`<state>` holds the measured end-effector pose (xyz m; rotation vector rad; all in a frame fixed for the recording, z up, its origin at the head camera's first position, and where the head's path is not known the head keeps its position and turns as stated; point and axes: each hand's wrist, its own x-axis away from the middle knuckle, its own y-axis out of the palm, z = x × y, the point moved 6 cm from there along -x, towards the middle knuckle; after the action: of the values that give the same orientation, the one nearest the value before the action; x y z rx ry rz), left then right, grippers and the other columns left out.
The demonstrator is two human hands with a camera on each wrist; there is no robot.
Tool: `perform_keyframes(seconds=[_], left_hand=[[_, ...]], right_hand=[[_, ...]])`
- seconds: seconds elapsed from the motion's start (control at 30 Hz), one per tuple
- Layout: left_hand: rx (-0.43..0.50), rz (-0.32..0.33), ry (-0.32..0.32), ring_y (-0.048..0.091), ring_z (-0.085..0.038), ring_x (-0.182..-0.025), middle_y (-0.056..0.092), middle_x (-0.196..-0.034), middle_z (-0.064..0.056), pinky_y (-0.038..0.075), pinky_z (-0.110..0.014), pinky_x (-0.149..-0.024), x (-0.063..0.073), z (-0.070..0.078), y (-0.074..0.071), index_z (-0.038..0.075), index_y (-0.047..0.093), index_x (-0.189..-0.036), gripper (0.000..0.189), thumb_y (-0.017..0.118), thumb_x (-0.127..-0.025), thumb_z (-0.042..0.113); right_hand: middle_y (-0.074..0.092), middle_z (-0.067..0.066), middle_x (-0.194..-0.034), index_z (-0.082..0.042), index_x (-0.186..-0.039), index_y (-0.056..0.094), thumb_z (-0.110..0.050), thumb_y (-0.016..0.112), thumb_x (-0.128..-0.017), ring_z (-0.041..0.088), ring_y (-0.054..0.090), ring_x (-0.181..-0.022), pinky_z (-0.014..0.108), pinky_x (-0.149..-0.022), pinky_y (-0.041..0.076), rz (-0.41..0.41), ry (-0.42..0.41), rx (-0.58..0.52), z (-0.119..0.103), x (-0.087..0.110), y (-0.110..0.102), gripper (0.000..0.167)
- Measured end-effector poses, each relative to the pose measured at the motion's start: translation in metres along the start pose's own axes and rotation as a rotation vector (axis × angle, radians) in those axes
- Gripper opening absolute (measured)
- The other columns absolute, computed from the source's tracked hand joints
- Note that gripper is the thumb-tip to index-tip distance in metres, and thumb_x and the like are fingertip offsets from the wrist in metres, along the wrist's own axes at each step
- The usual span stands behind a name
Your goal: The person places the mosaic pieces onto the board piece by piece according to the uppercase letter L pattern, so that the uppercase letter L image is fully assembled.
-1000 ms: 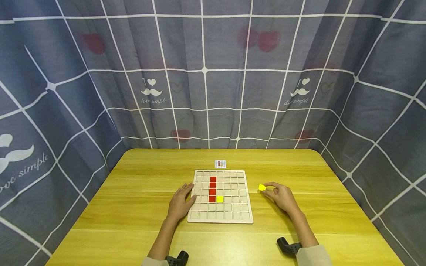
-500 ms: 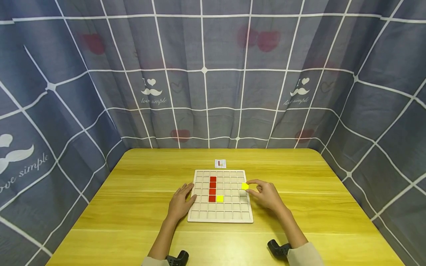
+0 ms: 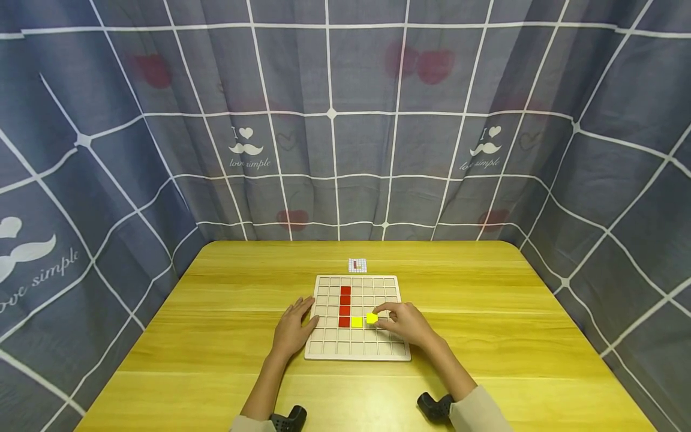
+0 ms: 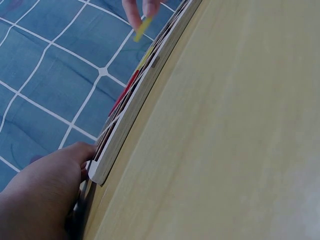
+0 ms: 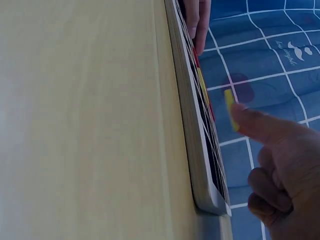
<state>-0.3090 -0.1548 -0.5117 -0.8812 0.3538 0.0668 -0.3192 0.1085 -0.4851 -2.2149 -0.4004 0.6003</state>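
Note:
On the table lies a pale wooden grid board (image 3: pixel 358 354). Several red square tiles (image 3: pixel 345 306) form a column in its cells, and a yellow square tile (image 3: pixel 357 322) lies just right of the lowest red one. My right hand (image 3: pixel 407 324) pinches another yellow square tile (image 5: pixel 231 109) between thumb and fingertips, held above the board right of the placed yellow one. In the right wrist view that tile is apart from the board's surface, its other fingers curled in. My left hand (image 3: pixel 292 328) rests against the board's left edge, fingers relaxed and thumb at the rim.
A small white card (image 3: pixel 357 265) printed with a grid pattern lies just beyond the board's far edge. The wooden table (image 3: pixel 227 336) extends on all sides of the board. A grey-blue checked curtain (image 3: pixel 356 144) hangs behind and at both sides.
My right hand has carried the yellow tile leftward from beside the board to over its cells near the placed yellow tile. The left hand has stayed at the board's edge.

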Motion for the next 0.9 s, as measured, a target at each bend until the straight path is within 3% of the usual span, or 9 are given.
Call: perform_keyframes(seconds=[0.43, 0.73, 0.9], left_hand=[[0.008, 0.005, 0.005, 0.036, -0.028, -0.130, 0.049, -0.134, -0.007, 0.023, -0.042, -0.111, -0.002, 0.003, 0.003, 0.007, 0.052, -0.131, 0.049, 0.063, -0.088, 0.027], [-0.014, 0.076, 0.085, 0.042, -0.033, -0.125, 0.053, -0.129, -0.013, 0.028, -0.045, -0.108, -0.001, 0.005, 0.002, 0.002, 0.055, -0.127, 0.047, 0.062, -0.087, 0.025], [0.006, 0.038, 0.047, 0.039, -0.031, -0.128, 0.051, -0.132, -0.009, 0.026, -0.045, -0.109, -0.001, 0.004, 0.001, 0.004, 0.054, -0.129, 0.049, 0.063, -0.087, 0.026]], right_hand=[[0.031, -0.013, -0.043, -0.018, -0.100, 0.070, -0.032, 0.070, -0.082, 0.001, 0.020, -0.041, 0.017, -0.038, 0.020, -0.045, 0.031, 0.046, 0.009, -0.004, 0.013, 0.023], [0.031, -0.013, -0.044, -0.019, -0.101, 0.070, -0.033, 0.070, -0.082, 0.001, 0.019, -0.041, 0.017, -0.039, 0.020, -0.039, 0.036, 0.056, 0.010, -0.003, 0.014, 0.024], [0.028, -0.014, -0.045, -0.019, -0.102, 0.070, -0.034, 0.069, -0.082, 0.001, 0.019, -0.042, 0.017, -0.038, 0.020, -0.026, 0.040, 0.028, 0.011, -0.002, 0.009, 0.025]])
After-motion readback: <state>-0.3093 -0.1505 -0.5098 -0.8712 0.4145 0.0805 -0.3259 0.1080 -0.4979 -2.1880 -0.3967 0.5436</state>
